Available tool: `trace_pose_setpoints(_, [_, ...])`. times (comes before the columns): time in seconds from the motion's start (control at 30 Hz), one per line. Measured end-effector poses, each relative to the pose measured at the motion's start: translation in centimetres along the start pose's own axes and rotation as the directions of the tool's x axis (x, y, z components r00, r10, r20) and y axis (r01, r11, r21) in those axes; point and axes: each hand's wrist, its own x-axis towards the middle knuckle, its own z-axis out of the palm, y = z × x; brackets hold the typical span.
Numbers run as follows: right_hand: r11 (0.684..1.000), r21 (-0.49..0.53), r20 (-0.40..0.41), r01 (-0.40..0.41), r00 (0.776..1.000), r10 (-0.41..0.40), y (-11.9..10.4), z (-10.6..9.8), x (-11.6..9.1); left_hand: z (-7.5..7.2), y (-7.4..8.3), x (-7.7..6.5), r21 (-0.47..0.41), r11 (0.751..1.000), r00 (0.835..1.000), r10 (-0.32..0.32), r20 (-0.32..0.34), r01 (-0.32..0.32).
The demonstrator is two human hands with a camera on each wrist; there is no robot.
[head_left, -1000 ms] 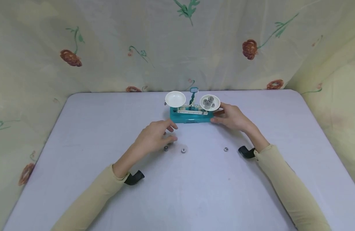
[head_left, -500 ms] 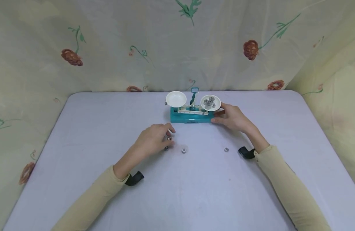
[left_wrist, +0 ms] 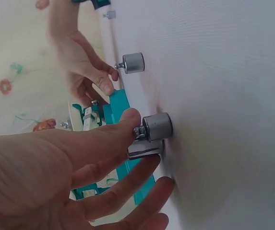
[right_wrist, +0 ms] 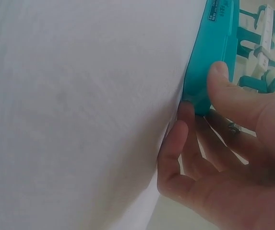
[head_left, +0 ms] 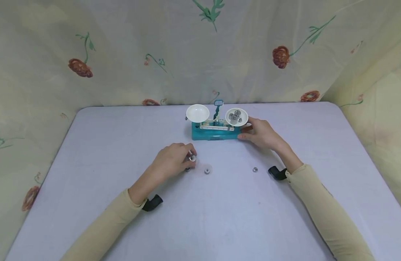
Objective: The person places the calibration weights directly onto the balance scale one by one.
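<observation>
A teal balance scale (head_left: 216, 135) with two white pans stands near the table's far edge. Its right pan (head_left: 228, 120) carries several metal weights; nothing lies in the left pan (head_left: 197, 113). My right hand (head_left: 260, 133) holds the scale's right end, thumb on the teal base (right_wrist: 211, 52) in the right wrist view. In front of the scale, my left hand (head_left: 172, 159) pinches a silver calibration weight (head_left: 192, 158) between thumb and fingers. Close beside its thumb stands another knobbed weight (left_wrist: 158, 127), partly hidden in the head view.
On the white-covered table (head_left: 200, 217), one weight (head_left: 207, 171) stands right of my left hand and a smaller one (head_left: 255, 169) lies farther right. A flowered curtain (head_left: 187, 54) hangs behind the table. Black wrist mounts (head_left: 152, 203) jut from both sleeves.
My left hand has drawn back slightly from the scale, and its fingers have closed on a weight. The right hand stays at the scale's end.
</observation>
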Motion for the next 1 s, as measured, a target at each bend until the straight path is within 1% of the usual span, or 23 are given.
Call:
trace_pose_setpoints(0.1, [1.0, -0.002, -0.001, 0.0, 1.0, 0.0, 0.0, 0.0, 0.0, 0.1, 0.2, 0.0, 0.041, 0.999, 1.0, 0.021, -0.012, -0.021])
trace_pose_setpoints(0.27, [1.0, 0.002, -0.002, 0.008, 1.0, -0.008, 0.1, 0.1, 0.0, 0.7, 0.5, -0.1, 0.129, 0.99, 0.995, 0.065, -0.081, -0.055])
trace_pose_setpoints(0.37, [1.0, 0.002, -0.003, 0.014, 1.0, -0.014, 0.0, 0.0, -0.1, 1.0, 0.7, -0.2, 0.174, 0.983, 0.989, 0.083, -0.12, -0.062])
trace_pose_setpoints(0.5, [1.0, 0.003, -0.003, 0.018, 1.0, -0.018, -0.2, 0.0, -0.2, 1.1, 1.0, -0.2, 0.223, 0.973, 0.983, 0.097, -0.154, -0.061])
trace_pose_setpoints(0.7, [1.0, 0.01, 0.003, 0.013, 1.0, -0.014, -0.4, -0.1, -0.3, 1.2, 1.2, -0.3, 0.225, 0.974, 0.981, 0.079, -0.177, -0.038])
trace_pose_setpoints(1.0, [1.0, -0.002, -0.002, 0.019, 1.0, -0.019, -0.1, 0.0, -0.2, 1.4, 1.3, -0.3, 0.234, 0.971, 0.97, 0.1, -0.22, -0.047])
